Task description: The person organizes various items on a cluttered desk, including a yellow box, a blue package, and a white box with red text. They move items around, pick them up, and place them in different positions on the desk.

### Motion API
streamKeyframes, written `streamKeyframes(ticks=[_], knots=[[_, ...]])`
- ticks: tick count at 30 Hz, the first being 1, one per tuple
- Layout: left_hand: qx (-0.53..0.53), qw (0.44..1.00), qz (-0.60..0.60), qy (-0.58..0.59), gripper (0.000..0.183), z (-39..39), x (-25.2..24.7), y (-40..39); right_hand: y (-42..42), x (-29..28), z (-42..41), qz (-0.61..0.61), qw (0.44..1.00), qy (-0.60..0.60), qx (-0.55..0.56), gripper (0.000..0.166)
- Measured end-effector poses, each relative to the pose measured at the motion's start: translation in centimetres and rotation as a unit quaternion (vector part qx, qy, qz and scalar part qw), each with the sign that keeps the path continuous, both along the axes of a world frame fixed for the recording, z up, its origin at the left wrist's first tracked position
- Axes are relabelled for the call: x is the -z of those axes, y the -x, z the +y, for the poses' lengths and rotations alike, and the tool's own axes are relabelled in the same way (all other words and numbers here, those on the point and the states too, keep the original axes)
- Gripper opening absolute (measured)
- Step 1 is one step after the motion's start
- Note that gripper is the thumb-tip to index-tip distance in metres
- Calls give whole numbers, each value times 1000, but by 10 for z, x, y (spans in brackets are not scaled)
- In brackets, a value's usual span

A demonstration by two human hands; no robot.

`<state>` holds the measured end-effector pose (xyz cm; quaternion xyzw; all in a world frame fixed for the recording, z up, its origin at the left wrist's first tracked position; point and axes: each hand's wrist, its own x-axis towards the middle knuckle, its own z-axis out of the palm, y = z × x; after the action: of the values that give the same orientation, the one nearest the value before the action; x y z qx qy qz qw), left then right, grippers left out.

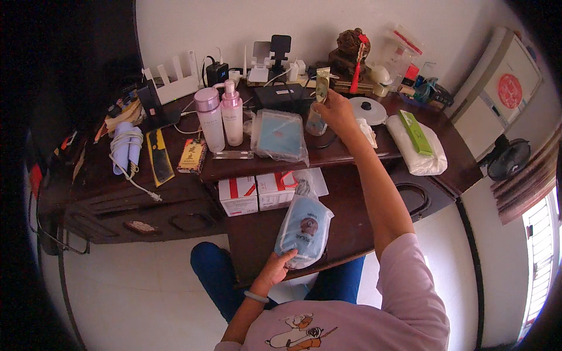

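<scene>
My left hand [277, 268] grips the lower end of a blue pouch in clear plastic wrapping [304, 230], held over the pulled-out lower shelf of the dark wooden desk. Farther off, my right hand [336, 107] reaches across the desktop and holds a gold squeeze tube [322, 83] upright above a clear cup [315, 120]; whether the tube touches the cup cannot be told. Left of the cup lies a flat blue item in a clear plastic bag [281, 135]. Two pink-capped cosmetic bottles [210, 125] stand beside that bag.
Red and white boxes [238, 196] sit on the lower shelf. At left on the desk [210, 169] are a corded appliance [127, 147], a yellow-edged black item [159, 158] and a small box [192, 156]. A white package [428, 155] bears a green box [415, 132]. A router [178, 90] and carved ornament [351, 57] stand behind.
</scene>
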<state>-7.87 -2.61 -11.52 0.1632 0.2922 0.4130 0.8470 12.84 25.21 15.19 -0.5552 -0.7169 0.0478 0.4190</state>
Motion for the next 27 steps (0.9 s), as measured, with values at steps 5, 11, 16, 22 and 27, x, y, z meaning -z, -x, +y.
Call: streamKeyframes(ticks=[5, 11, 16, 22, 27], knots=[[-4, 1000, 7, -3, 40, -1, 1, 0, -1, -4, 1, 4, 1000, 11, -4, 33], [0, 1000, 4, -5, 40, 0, 3, -1, -1, -3, 6, -3, 1000, 11, 7, 33], [11, 1000, 4, 2, 39, 1, 1, 0, -6, 9, 9, 18, 1000, 8, -12, 35], [1, 1000, 14, 9, 40, -1, 3, 2, -2, 9, 3, 45, 998, -9, -36, 35], [1, 1000, 3, 4, 38, 0, 5, 0, -12, 13, 9, 68, 996, -25, -45, 32]])
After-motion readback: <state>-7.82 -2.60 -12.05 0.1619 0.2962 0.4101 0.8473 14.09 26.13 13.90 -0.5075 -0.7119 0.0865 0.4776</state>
